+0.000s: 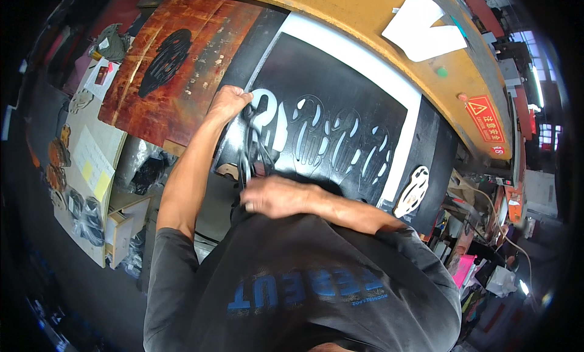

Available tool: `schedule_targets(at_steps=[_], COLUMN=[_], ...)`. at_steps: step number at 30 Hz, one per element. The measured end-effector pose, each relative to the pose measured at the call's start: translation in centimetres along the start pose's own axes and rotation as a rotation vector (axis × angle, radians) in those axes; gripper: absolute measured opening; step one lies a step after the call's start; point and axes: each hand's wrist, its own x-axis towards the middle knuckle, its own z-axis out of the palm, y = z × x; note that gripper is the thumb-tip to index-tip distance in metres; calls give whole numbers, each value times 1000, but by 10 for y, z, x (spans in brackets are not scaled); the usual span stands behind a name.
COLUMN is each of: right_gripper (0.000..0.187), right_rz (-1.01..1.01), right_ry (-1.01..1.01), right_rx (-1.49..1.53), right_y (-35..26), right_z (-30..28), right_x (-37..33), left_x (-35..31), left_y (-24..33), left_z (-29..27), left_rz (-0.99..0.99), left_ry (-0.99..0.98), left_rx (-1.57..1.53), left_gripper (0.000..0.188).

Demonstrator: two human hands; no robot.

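A dark sheet (pixel 340 66) lies on a white board (pixel 310 27), with several strappy outlines cut into it. At its left edge, a gap shaped like one cut-out shows white. My left hand (pixel 231 103) is closed on the upper end of a black strappy cut-out piece (pixel 258 148), which hangs down in loose strips and is partly blurred. Below it, close to my body, my right hand (pixel 274 196) has its fingers curled near the strips' lower ends. Motion blur hides what those fingers hold.
A yellow machine beam (pixel 359 33) spans the far side, with white paper (pixel 423 30) on it. Black cut pieces (pixel 165 61) are piled on a brown board (pixel 204 48) at left. A cutting die (pixel 413 191) sits at right. A side table (pixel 91 151) stands far left.
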Motion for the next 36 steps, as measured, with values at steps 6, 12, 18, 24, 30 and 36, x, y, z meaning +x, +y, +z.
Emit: schedule_targets(at_steps=[6,12,18,24,30,36], right_gripper=[25,28,29,29,22,46], right_rz=[219,101,423,87,0,109], right_ry=[-71,-251,445,1087,793,470], right_rx=[366,511,451,155,-466,-476], right_y=[-12,-20,-41,-49,13,74], right_z=[-1,9,-59,-181,-148,-49], right_x=[-8,-5,-38,-116,-120,-138], left_x=[1,4,-36,-150,-158,-117], left_y=[-8,0,3,17,30,7], left_z=[15,15,0,5,77,90], left_rz=[-37,-2,106,-119,-324,-571], left_ry=[56,131,273,-72,-534,-731], left_rx=[-56,-122,-325,-315,-344,-968], left_gripper=[37,31,32,36,29,19])
